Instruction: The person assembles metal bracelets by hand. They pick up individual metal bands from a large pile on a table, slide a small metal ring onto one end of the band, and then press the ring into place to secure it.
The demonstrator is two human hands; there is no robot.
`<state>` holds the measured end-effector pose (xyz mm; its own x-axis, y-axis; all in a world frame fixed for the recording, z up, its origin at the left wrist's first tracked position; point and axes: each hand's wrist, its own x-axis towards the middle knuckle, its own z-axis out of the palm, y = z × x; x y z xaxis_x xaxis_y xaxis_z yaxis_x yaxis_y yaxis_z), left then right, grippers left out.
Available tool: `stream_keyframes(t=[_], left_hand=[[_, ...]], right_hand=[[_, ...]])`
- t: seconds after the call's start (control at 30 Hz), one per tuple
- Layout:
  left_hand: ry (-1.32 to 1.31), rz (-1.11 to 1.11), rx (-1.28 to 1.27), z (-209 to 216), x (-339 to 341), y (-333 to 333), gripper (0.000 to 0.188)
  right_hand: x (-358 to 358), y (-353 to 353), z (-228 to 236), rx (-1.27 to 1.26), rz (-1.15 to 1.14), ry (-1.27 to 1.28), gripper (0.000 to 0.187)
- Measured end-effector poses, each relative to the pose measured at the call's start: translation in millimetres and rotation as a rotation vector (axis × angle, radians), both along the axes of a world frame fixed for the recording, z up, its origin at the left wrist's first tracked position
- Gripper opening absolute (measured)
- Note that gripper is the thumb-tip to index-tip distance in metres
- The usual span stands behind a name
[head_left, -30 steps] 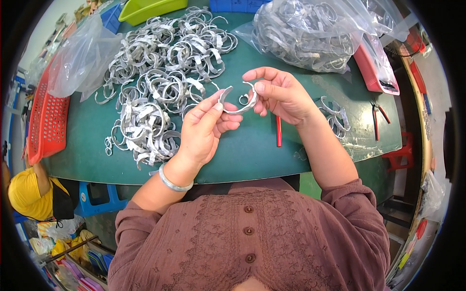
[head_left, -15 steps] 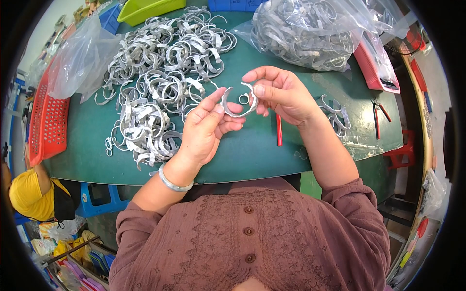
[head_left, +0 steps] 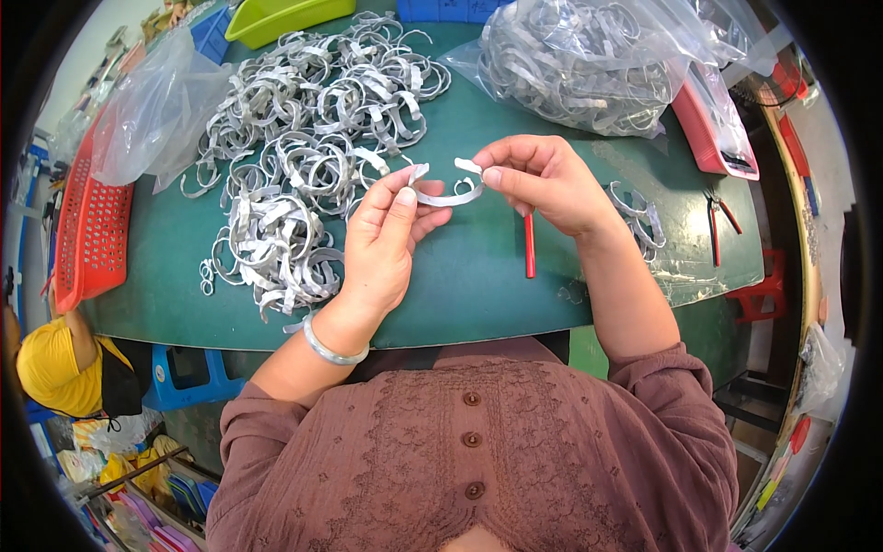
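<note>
Over the green table, both hands hold one silvery open bangle [head_left: 448,199], its gap facing away from me. My left hand [head_left: 382,230] pinches one end between thumb and fingers. At the other end, the thumb and fingers of my right hand [head_left: 543,179] are closed on it. A small ring-like piece shows at the bangle's right side; whether it is attached I cannot tell. Left of my left hand spreads a big heap of similar bangles [head_left: 276,230]. A red-handled tool [head_left: 529,247] lies below my right hand, its upper end hidden by the fingers.
A clear bag of bangles [head_left: 579,69] sits at the back right beside a pink basket [head_left: 704,129]. Red-handled pliers [head_left: 716,230] and a few bangles [head_left: 639,216] lie to the right. At left stand a red basket [head_left: 87,221] and a person in a yellow sleeve [head_left: 60,366].
The bangle has tipped, so its band now looks flatter. My right hand has shifted slightly down and its fingers have drawn in around the bangle's end.
</note>
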<state>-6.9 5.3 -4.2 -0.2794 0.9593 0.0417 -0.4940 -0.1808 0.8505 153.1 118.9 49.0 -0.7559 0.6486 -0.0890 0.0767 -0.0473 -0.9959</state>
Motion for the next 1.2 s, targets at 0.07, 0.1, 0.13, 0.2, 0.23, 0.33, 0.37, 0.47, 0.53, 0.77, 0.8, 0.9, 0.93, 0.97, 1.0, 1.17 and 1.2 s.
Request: stream_keyframes(t=[0.07, 0.1, 0.13, 0.2, 0.23, 0.33, 0.37, 0.47, 0.53, 0.77, 0.8, 0.9, 0.93, 0.97, 1.0, 1.17, 1.2], left_hand=[[0.020, 0.003, 0.012, -1, -1, 0, 0.026], [0.031, 0.005, 0.018, -1, -1, 0, 0.026], [0.038, 0.011, 0.020, -1, -1, 0, 0.026], [0.052, 0.024, 0.025, -1, -1, 0, 0.027], [0.053, 0.030, 0.034, 0, -1, 0, 0.028], [0.065, 0.028, 0.069, 3, 0, 0, 0.032], [0.077, 0.012, 0.085, 2, -2, 0, 0.035], [0.106, 0.035, 0.165, 3, -1, 1, 0.047], [0.122, 0.055, 0.209, 5, -1, 1, 0.057], [0.137, 0.055, 0.283, 4, -1, 1, 0.077], [0.139, 0.053, 0.288, 4, -1, 1, 0.077], [0.157, 0.060, 0.295, 5, -1, 0, 0.077], [0.161, 0.061, 0.300, 4, -1, 0, 0.077], [0.166, 0.062, 0.306, 3, -2, 0, 0.077], [0.170, 0.062, 0.312, 3, -2, 0, 0.077], [0.182, 0.051, 0.286, 4, 1, 0, 0.078], [0.180, 0.052, 0.287, 6, 1, 1, 0.078]], right_hand=[[1, -1, -2, -0.029, 0.017, 0.026, 0.020], [1, -1, -2, -0.042, 0.014, 0.025, 0.020], [0, -2, -1, -0.054, 0.011, 0.024, 0.020], [-1, -2, -1, -0.049, 0.009, 0.025, 0.020], [-1, -2, -2, -0.031, 0.010, 0.026, 0.020], [-3, -1, -7, 0.015, 0.020, 0.086, 0.020], [-3, -1, -10, 0.030, 0.024, 0.115, 0.020], [-3, 0, -14, 0.055, 0.062, 0.206, 0.020], [-4, 1, -15, 0.097, 0.071, 0.212, 0.025], [-4, 3, -13, 0.120, 0.106, 0.257, 0.047], [-4, 3, -13, 0.118, 0.106, 0.258, 0.047], [-5, 3, -13, 0.115, 0.109, 0.263, 0.047], [-5, 3, -14, 0.115, 0.111, 0.267, 0.047], [-6, 3, -15, 0.116, 0.112, 0.270, 0.046], [-5, 3, -15, 0.099, 0.117, 0.277, 0.043], [2, 10, -11, 0.593, 0.177, 0.162, 0.023], [1, 9, -9, 0.605, 0.176, 0.130, 0.018]])
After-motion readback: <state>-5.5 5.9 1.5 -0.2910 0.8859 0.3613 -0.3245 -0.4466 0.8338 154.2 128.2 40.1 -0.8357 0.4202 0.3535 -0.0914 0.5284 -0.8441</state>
